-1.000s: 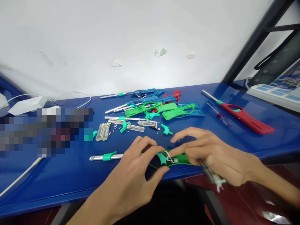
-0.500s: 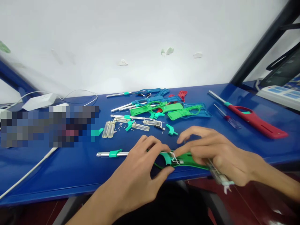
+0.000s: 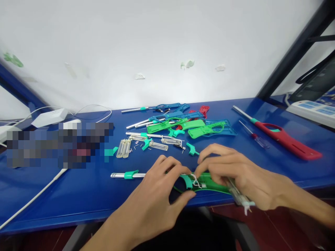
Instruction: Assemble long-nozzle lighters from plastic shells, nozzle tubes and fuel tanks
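1. Location: the lighter (image 3: 212, 182) lies lengthwise along the near edge of the blue table (image 3: 89, 195), below both hands, with its tip toward the left.
2. Housing: bright green and hollow, with the inside of the handle exposed upward. A thin green rim curves around the finger opening. The middle section is partly covered by the left hand.
3. Tube: the metal tube (image 3: 118, 175) is silver and shiny, with dark slots near the tip. A teal collar (image 3: 129, 175) surrounds it.
4. Trigger: the teal trigger (image 3: 186, 182) is curved and seated at the finger opening.
5. Wiring: white wires (image 3: 195, 182) form a loose loop beside the trigger, above a small pale part in the handle.
6. Left hand (image 3: 159, 195): grasps the lighter around its middle, thumb at the near side and fingers at the far side.
7. Right hand (image 3: 242, 177): index fingertip at the wires; the curled lower fingers grip a clear fuel tank (image 3: 237, 194) with a pale fitting at its end. The tank's upper part is hidden by the fingers.
8. Surroundings: a teal trigger piece (image 3: 192, 149) lies just beyond the right fingertips; green shells (image 3: 208, 129) lie farther back.
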`<state>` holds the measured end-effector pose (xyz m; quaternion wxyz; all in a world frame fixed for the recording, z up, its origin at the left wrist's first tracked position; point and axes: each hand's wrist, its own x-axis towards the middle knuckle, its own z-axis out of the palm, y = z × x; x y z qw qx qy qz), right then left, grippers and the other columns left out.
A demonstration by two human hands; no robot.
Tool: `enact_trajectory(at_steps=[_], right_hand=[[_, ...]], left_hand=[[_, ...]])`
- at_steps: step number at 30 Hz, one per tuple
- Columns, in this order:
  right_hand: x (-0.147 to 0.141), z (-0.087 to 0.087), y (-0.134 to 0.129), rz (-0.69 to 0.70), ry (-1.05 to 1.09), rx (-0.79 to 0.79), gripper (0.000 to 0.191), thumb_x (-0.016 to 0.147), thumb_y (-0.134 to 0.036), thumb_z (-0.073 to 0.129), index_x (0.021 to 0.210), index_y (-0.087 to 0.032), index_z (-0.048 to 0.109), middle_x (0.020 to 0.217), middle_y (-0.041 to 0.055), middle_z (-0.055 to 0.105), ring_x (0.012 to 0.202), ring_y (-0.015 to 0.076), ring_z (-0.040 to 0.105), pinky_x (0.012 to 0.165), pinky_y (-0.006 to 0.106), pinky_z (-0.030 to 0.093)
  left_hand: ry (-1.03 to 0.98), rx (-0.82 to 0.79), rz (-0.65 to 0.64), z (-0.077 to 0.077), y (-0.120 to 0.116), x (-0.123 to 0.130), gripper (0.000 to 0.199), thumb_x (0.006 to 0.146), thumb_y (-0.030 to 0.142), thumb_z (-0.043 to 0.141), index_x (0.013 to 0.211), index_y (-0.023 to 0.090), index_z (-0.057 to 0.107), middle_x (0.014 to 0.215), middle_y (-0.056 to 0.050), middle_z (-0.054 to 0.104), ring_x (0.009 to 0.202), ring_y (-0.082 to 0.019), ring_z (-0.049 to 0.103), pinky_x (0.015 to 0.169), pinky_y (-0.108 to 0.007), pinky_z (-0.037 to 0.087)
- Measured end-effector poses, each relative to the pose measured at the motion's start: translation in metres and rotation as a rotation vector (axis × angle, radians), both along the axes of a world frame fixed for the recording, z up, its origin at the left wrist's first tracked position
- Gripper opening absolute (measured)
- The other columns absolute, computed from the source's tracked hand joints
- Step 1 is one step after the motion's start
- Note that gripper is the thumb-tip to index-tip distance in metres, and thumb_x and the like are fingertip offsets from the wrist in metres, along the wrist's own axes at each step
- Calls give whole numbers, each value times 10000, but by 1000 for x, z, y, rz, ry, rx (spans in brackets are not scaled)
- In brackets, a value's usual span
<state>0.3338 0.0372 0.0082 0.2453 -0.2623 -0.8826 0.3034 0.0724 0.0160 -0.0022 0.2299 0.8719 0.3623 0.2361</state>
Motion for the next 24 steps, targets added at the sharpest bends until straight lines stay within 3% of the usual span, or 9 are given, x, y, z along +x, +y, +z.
enact_trajectory(at_steps=[2, 4, 6, 8, 12, 17, 24], right_hand=[[3, 5, 1, -108, 39, -14, 727, 949, -841, 102, 852, -238, 496, 964, 87, 644, 888, 250, 549, 800, 407, 449], [6, 10, 2, -230, -7, -63, 650, 934, -861, 290, 933, -244, 498, 950, 64, 625, 823, 230, 541, 732, 379, 454], [5, 14, 4, -315, -144, -160, 470, 932, -711, 574, 979, -248, 511, 930, 25, 626, 786, 200, 545, 697, 339, 454], [0, 17, 5, -354, -265, -265, 329, 919, -515, 696, 959, -245, 512, 876, -12, 621, 718, 162, 528, 635, 298, 427], [-14, 23, 9, -291, -319, -369, 249, 947, -405, 660, 888, -237, 486, 812, -34, 613, 656, 136, 510, 581, 275, 396], [-22, 32, 15, -215, -324, -385, 247, 918, -408, 700, 899, -230, 530, 852, -17, 656, 699, 152, 571, 609, 283, 445], [-30, 28, 21, -227, -376, -300, 273, 914, -424, 694, 852, -226, 516, 784, -21, 643, 644, 142, 543, 568, 276, 419]], left_hand=[[5, -1, 2, 0, 0, 0, 204, 1001, 242, 666, 1190, 255, 591, 1164, -16, 650, 1083, -214, 647, 1251, -547, 326], [12, -2, -3, 0, 1, 0, 198, 1005, 245, 661, 1187, 252, 583, 1163, -20, 649, 1089, -221, 645, 1250, -559, 323], [16, 0, -11, 1, 2, 0, 196, 1005, 239, 657, 1184, 248, 579, 1159, -20, 649, 1085, -222, 645, 1247, -561, 325], [13, 5, -16, 2, 2, 0, 199, 1000, 231, 658, 1183, 244, 580, 1158, -19, 648, 1083, -222, 643, 1245, -559, 327], [21, 6, -15, 2, 3, 0, 200, 997, 227, 660, 1184, 232, 588, 1155, -25, 648, 1083, -226, 636, 1214, -540, 366], [22, 24, -10, 2, 1, -1, 188, 996, 250, 666, 1173, 231, 606, 1164, -40, 641, 1078, -238, 603, 1079, -467, 485], [-17, 28, -23, 1, 0, -1, 185, 978, 225, 694, 1145, 233, 615, 1143, -16, 656, 1065, -218, 620, 1154, -482, 434]])
